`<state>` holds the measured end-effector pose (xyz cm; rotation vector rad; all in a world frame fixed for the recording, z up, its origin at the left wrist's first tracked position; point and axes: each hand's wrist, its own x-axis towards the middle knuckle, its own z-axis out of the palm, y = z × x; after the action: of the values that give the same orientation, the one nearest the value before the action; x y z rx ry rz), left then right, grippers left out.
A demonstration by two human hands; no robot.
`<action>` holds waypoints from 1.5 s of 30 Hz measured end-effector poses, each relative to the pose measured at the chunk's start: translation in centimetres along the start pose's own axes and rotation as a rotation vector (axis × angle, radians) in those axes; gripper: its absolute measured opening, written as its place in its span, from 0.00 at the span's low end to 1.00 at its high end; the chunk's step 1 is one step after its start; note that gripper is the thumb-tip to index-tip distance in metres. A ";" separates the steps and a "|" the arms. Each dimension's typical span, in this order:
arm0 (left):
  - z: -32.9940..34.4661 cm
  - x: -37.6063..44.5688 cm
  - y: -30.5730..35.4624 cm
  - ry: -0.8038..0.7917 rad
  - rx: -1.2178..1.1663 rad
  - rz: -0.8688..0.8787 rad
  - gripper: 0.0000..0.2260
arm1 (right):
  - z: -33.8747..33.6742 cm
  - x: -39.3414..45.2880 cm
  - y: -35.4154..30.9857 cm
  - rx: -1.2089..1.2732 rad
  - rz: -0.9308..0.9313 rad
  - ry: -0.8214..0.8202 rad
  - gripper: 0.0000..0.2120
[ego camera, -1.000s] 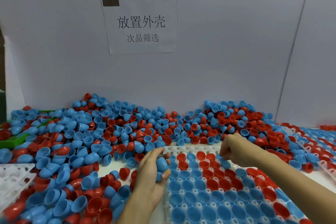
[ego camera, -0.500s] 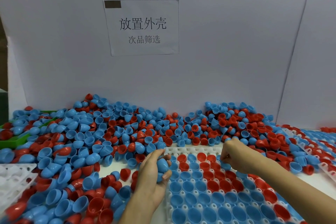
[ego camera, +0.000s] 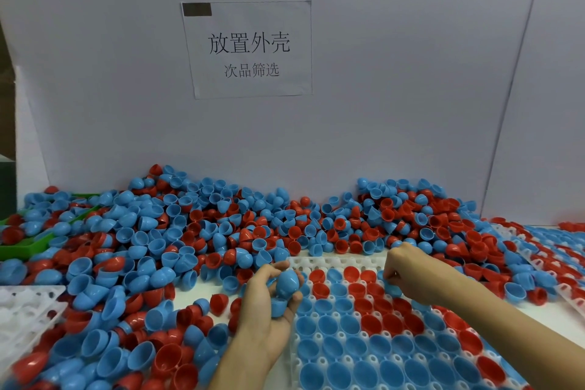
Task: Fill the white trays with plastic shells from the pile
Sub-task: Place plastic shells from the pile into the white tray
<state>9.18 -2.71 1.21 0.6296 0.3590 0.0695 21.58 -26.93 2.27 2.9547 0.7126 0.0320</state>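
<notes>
A white moulded plastic tray (ego camera: 335, 263) with rows of round cups is lying on the tabletop (ego camera: 190, 298) in front of the person, most of its cups already holding blue and red shells. Along the tray's far and left edges, a sprawling pile of blue and red plastic half-shells (ego camera: 196, 231) is spreading across the tabletop. At the tray's left edge, the left hand (ego camera: 269, 298) is curling its fingers around a few blue egg-shaped plastic shells (ego camera: 286, 283). Over the tray's far rows, the right hand (ego camera: 408, 269) is hovering with fingers bent tightly downward; whether it is pinching a shell cannot be told. Behind the pile, a white paper sign (ego camera: 250, 47) with printed characters is hanging on the backboard.
</notes>
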 end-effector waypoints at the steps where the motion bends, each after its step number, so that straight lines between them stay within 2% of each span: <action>1: 0.0 0.0 0.0 -0.001 0.000 -0.004 0.05 | -0.2 -0.1 -0.1 -0.001 0.003 -0.003 0.08; 4: 0.0 0.2 -0.2 -0.004 0.013 -0.007 0.05 | -0.9 -0.4 -0.4 0.001 0.028 0.005 0.08; 7: -0.1 0.5 -0.4 -0.005 0.041 0.005 0.05 | -1.9 -0.9 -0.9 0.038 -0.008 0.103 0.09; 11: -0.3 0.9 -0.6 -0.024 0.113 0.046 0.11 | -4.1 -1.5 -4.0 0.323 -0.152 0.208 0.12; 15: -0.2 1.0 -0.7 -0.040 0.183 0.096 0.15 | -5.1 -2.5 -8.6 0.679 -0.291 0.182 0.14; 17: 0.0 0.9 -0.8 -0.048 0.207 0.113 0.16 | -4.9 -2.5 -10.3 0.724 -0.312 0.195 0.16; 20: 0.1 0.8 -0.9 -0.033 0.219 0.110 0.14 | -4.4 -1.9 -12.0 0.687 -0.299 0.245 0.10; 23: 0.1 0.5 -0.6 0.007 0.124 0.052 0.13 | -4.1 -1.3 -12.3 0.804 -0.251 0.268 0.04; 29: -0.5 0.3 0.2 0.012 0.016 -0.044 0.15 | -4.3 -1.4 -11.7 1.110 -0.206 0.274 0.04; 34: -0.1 -0.3 0.4 -0.063 -0.070 -0.026 0.09 | -4.4 -1.5 -11.7 1.245 -0.152 0.237 0.03; 40: 0.7 -0.3 0.1 -0.014 -0.023 0.029 0.09 | -4.2 -1.6 -11.8 1.240 -0.123 0.221 0.08; 42: 0.7 -0.1 -0.1 -0.018 0.014 0.049 0.07 | -4.0 -1.6 -11.9 1.159 -0.115 0.261 0.10; 45: 0.5 -0.1 -0.4 -0.033 0.059 0.068 0.10 | -3.7 -1.6 -12.4 0.955 -0.170 0.301 0.11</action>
<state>9.28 -3.33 1.39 0.7008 0.3089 0.1135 14.37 -16.37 4.67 3.8081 1.3245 0.1697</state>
